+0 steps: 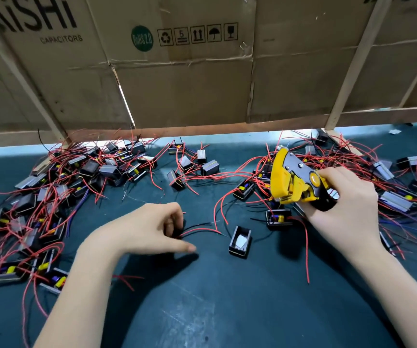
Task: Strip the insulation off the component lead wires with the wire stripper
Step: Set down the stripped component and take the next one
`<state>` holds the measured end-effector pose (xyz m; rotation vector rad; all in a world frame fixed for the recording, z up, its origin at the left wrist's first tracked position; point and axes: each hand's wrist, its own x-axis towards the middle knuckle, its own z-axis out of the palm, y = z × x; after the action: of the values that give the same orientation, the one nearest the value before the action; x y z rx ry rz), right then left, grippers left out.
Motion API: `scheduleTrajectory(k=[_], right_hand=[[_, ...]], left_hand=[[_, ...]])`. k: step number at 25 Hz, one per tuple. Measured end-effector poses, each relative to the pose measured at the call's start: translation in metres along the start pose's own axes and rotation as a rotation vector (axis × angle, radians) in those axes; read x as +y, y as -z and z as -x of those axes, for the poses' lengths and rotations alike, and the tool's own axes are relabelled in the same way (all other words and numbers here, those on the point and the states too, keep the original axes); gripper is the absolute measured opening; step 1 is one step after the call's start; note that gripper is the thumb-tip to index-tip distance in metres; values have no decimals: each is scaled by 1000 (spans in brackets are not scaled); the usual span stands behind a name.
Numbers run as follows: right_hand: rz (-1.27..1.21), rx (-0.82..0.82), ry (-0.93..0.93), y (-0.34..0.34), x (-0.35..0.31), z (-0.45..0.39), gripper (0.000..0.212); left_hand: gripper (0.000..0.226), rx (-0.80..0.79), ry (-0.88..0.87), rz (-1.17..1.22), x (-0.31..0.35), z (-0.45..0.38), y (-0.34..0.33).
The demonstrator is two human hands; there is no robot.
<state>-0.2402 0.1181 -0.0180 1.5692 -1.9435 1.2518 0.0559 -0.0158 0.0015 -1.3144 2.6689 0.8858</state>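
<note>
Green cloth covers the tabletop, with heaps of small black box parts with red wires on both sides. The right hand has its fingers wrapped round the yellow and grey wire stripper, held up above the tabletop. The left hand has its fingers curled, pinching the thin red and black lead wires low over the cloth.

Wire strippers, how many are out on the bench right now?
1. The yellow wire stripper is gripped in the right hand, raised over the right-hand pile of components. Another could be buried under the tangled red wires, but none shows.
</note>
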Motion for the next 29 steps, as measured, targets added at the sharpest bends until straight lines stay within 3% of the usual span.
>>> scheduleTrajectory(k=[4,9,13,19,22,26,29], right_hand=[[3,13,17,1,-2,0,36],[3,14,13,-1,0,0,35],[21,18,19,-2,0,0,36],[51,8,7,-3,1,1,27],[60,9,6,-3,2,1,27],[50,18,27,-2,3,0,35],[68,17,28,-1,4,0,37]], left_hand=[[46,-52,-50,8,-13,15,18],[20,-68,-65,82,-11,13,19],[17,28,-90,443,-3,9,18],[34,-44,-180,772,40,3,-6],[33,100,-212,717,64,-2,-31],[23,393,-247,397,76,-5,-56],[19,482,-223,298,79,-5,-60]])
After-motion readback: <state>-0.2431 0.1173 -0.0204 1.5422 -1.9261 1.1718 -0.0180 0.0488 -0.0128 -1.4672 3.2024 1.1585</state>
